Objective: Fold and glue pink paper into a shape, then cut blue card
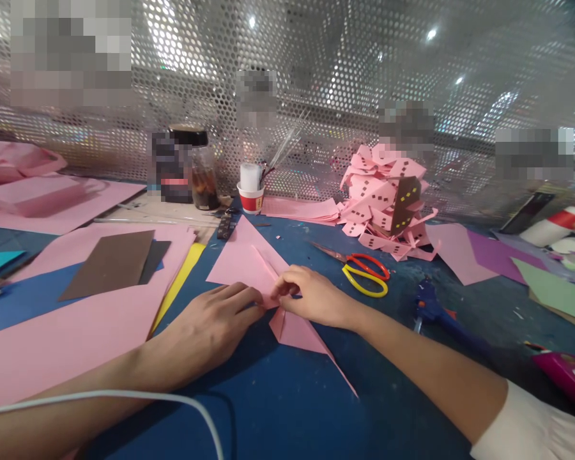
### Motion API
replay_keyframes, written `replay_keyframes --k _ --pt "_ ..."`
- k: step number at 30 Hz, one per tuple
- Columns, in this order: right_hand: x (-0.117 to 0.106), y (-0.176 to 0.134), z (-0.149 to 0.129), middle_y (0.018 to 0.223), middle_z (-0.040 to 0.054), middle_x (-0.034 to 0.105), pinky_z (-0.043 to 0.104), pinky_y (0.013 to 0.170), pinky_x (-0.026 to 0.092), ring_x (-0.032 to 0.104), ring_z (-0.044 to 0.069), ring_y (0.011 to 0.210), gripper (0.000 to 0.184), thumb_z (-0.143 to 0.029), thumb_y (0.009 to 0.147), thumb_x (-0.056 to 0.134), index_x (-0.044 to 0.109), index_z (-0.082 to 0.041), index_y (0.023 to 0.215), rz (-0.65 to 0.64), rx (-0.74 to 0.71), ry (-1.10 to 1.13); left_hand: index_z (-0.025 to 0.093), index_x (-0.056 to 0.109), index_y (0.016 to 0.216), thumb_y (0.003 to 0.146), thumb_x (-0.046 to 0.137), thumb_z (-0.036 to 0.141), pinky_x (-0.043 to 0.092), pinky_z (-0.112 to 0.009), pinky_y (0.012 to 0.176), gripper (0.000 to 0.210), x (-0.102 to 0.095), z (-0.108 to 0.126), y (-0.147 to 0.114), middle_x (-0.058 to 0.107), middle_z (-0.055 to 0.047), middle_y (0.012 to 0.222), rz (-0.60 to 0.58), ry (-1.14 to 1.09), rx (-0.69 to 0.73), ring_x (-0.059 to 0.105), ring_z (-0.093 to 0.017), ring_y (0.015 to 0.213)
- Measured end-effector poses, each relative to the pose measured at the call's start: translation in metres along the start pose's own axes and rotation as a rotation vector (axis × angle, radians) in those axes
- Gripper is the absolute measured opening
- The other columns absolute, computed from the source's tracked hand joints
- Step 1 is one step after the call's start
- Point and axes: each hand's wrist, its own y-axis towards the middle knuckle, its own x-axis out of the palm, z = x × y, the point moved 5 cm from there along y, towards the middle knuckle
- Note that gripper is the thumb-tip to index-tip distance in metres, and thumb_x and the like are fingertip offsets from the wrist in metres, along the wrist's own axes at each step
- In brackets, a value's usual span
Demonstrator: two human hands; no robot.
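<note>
A folded sheet of pink paper (239, 255) lies on the blue table, its one part spread away from me and a pointed flap toward me. My left hand (220, 322) rests on the table with its fingers closed on the paper's left edge near the middle. From the right, my right hand (306, 294) pinches the paper at the same spot, thumb and curled forefinger together. The fingers hide the fold between them. Scissors (364, 271) with one red and one yellow handle loop lie just beyond my right hand.
A blue glue gun (431, 303) lies at right. A pile of dotted pink paper pieces (381, 198) stands near the perforated metal screen. A paper cup (252, 198) and a dark-lidded jar (204, 179) stand at the back. Stacked pink sheets (100, 345) cover the left. A white cable (172, 397) crosses in front.
</note>
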Motion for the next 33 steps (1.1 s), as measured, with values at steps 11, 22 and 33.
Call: replay_keyframes --k 11,22,33 --pt "0.0003 -0.0011 -0.0003 0.096 0.0 0.069 0.026 0.077 0.042 0.06 0.014 0.086 0.02 -0.011 0.08 0.064 0.074 -0.023 0.093 0.0 -0.026 -0.02 0.017 0.063 0.114 0.101 0.039 0.008 0.059 -0.041 0.083 0.029 0.0025 -0.0033 -0.0058 0.068 -0.01 0.107 0.034 -0.058 0.004 0.066 -0.024 0.098" --pt "0.0007 -0.0011 -0.0017 0.095 0.0003 0.069 0.026 0.077 0.042 0.059 0.014 0.085 0.02 -0.01 0.08 0.064 0.074 -0.022 0.092 0.017 -0.033 -0.039 0.017 0.064 0.112 0.101 0.04 0.008 0.06 -0.04 0.083 0.028 0.001 -0.0025 -0.005 0.069 -0.01 0.108 0.053 -0.057 0.003 0.068 -0.023 0.099" --pt "0.0013 -0.0011 0.0 0.097 0.0009 0.07 0.026 0.077 0.043 0.06 0.014 0.086 0.021 -0.008 0.078 0.064 0.073 -0.022 0.091 0.02 -0.05 -0.035 0.017 0.067 0.11 0.1 0.04 0.008 0.06 -0.038 0.084 0.029 -0.0001 -0.0031 -0.004 0.07 -0.009 0.104 0.067 -0.043 -0.001 0.069 -0.021 0.097"
